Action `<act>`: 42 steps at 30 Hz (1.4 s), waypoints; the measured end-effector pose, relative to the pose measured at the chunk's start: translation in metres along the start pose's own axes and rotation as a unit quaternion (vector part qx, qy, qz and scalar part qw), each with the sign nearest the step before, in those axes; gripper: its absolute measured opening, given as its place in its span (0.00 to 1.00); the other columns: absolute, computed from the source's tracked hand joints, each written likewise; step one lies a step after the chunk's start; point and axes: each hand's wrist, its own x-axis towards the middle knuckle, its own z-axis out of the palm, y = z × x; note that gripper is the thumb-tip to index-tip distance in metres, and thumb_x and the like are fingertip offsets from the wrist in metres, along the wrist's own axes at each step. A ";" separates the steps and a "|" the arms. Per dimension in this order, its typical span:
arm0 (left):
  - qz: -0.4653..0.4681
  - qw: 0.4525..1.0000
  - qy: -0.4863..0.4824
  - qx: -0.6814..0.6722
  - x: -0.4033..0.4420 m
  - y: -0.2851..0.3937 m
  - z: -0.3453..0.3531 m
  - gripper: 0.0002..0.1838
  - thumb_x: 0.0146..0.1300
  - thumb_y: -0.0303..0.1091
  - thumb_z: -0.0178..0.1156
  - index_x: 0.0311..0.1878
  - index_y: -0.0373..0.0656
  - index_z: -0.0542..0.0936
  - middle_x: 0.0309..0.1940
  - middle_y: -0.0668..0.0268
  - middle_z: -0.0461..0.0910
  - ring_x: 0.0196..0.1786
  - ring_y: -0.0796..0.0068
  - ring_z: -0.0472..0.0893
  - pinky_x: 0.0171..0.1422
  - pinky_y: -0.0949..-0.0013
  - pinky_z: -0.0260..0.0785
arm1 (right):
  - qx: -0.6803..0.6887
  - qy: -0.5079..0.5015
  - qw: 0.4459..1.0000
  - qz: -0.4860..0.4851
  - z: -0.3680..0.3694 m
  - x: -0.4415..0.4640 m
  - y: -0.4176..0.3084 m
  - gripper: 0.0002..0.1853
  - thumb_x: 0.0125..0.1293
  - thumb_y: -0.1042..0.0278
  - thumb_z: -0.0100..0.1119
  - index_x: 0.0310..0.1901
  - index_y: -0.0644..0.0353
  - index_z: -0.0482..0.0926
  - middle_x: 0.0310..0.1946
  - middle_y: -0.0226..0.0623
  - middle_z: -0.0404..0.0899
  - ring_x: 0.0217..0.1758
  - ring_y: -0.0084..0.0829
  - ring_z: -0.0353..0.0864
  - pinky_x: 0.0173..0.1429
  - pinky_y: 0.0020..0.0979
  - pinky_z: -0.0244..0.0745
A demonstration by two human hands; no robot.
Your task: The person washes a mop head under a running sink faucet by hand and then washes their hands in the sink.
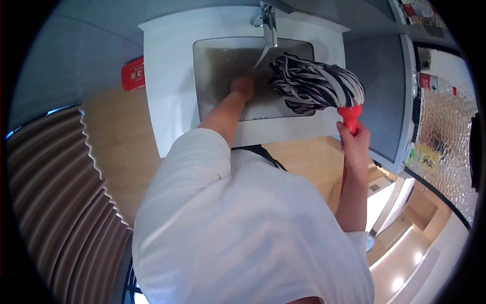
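My right hand [356,146] is wrapped round the red handle of a mop [319,85], just below its red collar. The mop's dark and white strands hang over the right side of the sink [202,114], their ends inside the basin. Down in the basin, my left hand [243,87] reaches into murky greyish water [217,66]; its fingers are blurred and hidden, so I cannot tell what they touch. From the chrome faucet [270,31] a thin stream of water falls a little to the right of that hand.
A white countertop [172,101] surrounds the basin. To the left is a red box-like item [133,74] with printing, and below it a pleated brown curtain [66,202]. A grey panel [377,96] and a textured glass pane [438,131] stand on the right.
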 end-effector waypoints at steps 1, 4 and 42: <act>-0.005 1.000 0.010 0.004 0.005 0.000 0.004 0.28 0.69 0.34 0.50 0.71 0.69 0.74 0.61 0.56 0.80 0.62 0.52 0.81 0.68 0.45 0.70 | 0.004 -0.006 1.000 -0.008 0.001 0.001 0.006 0.09 0.65 0.68 0.68 0.32 0.62 0.77 0.20 0.21 0.68 0.22 0.15 0.62 0.27 0.25 0.56; 0.013 0.990 -0.024 0.138 -0.010 0.025 -0.046 0.26 0.69 0.37 0.51 0.70 0.61 0.76 0.65 0.57 0.77 0.69 0.54 0.76 0.75 0.42 0.60 | 0.012 -0.016 1.000 -0.003 -0.002 0.000 0.005 0.09 0.66 0.68 0.67 0.33 0.61 0.77 0.19 0.23 0.70 0.19 0.15 0.64 0.24 0.23 0.56; 0.002 0.880 0.307 -0.363 0.002 0.030 -0.181 0.15 0.68 0.31 0.56 0.56 0.45 0.81 0.55 0.47 0.80 0.55 0.46 0.82 0.56 0.52 0.76 | 0.052 -0.030 0.998 0.025 0.012 0.001 0.022 0.12 0.62 0.67 0.70 0.33 0.65 0.78 0.24 0.25 0.73 0.28 0.18 0.66 0.34 0.27 0.65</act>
